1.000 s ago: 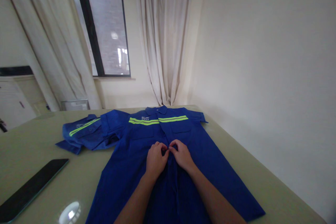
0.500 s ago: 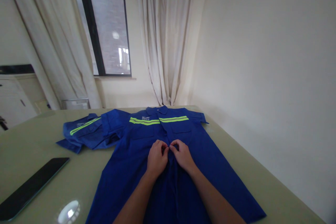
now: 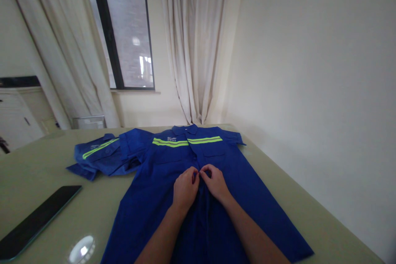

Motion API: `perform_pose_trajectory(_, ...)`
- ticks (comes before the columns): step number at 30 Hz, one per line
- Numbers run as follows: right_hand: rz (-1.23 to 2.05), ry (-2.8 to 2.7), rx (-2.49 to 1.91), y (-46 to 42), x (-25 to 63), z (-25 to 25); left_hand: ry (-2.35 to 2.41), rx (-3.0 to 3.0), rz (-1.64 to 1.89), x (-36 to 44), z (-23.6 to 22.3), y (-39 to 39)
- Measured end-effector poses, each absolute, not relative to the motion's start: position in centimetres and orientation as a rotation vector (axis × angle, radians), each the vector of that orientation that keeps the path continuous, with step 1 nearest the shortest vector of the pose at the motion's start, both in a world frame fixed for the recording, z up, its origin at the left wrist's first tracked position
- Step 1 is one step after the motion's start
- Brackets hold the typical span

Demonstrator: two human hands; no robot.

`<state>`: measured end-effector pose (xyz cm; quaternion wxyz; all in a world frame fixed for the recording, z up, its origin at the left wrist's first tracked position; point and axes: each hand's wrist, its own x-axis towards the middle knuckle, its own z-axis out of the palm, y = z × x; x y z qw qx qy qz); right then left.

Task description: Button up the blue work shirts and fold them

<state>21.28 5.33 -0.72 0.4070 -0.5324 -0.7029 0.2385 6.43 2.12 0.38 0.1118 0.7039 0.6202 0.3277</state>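
Observation:
A blue work shirt (image 3: 161,181) with a collar and yellow-green reflective chest stripes lies spread on the table, its collar at the far side. My left hand (image 3: 186,187) and my right hand (image 3: 215,180) meet at the middle of its front opening, below the chest pockets. Both hands pinch the front edge of the shirt between thumb and fingers, the fingertips almost touching. Whatever small part sits between the fingertips is hidden. Above the hands, the front placket shows a slight gap.
Left of the shirt lies a second, crumpled blue garment (image 3: 105,159) with a similar stripe, touching its sleeve. A dark flat slab (image 3: 40,220) rests on the greenish table (image 3: 93,202) at left. A wall (image 3: 324,111) runs along the right edge; curtains (image 3: 198,41) hang behind.
The left fingers have shifted very slightly at the shirt's front edge, curling a little more. The right hand and the shirt look almost the same.

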Motion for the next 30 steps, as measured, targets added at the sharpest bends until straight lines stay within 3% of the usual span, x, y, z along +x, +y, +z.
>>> perform_pose_trajectory(10, 0.604, -1.787, -1.33, 5.2, 21.2, -0.8, 1.865, 1.969, 0.807, 6.7, 0.5, 2.2)
perform_pose_trajectory(30, 0.507, -1.786, -1.339, 5.7, 21.1, -1.8, 1.677, 1.749, 1.037, 5.7, -0.3, 3.5)
